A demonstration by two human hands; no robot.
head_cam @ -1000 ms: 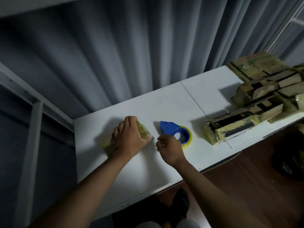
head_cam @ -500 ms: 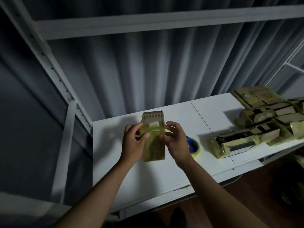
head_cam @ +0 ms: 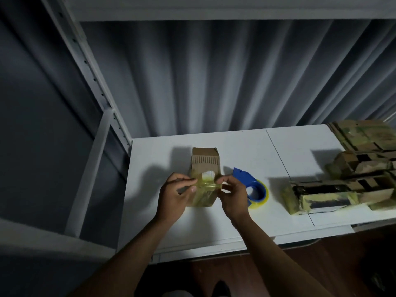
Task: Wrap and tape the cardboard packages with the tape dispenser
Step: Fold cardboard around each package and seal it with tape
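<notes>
Both of your hands pinched the package [head_cam: 205,168] above the worktop [head_cam: 235,221], left hand [head_cam: 174,197] and right hand [head_cam: 232,197] either side; dispenser [head_cam: 249,185] beside.

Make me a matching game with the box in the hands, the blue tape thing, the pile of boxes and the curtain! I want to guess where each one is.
Things:
1. small cardboard package
2. blue tape dispenser
3. pile of taped packages
4. grey curtain

Places:
A. hanging behind the table
B. heaped at the table's right end
C. held between the left hand and right hand
D. lying on the table just right of the hands

Pairs: 1-C, 2-D, 3-B, 4-A
</notes>
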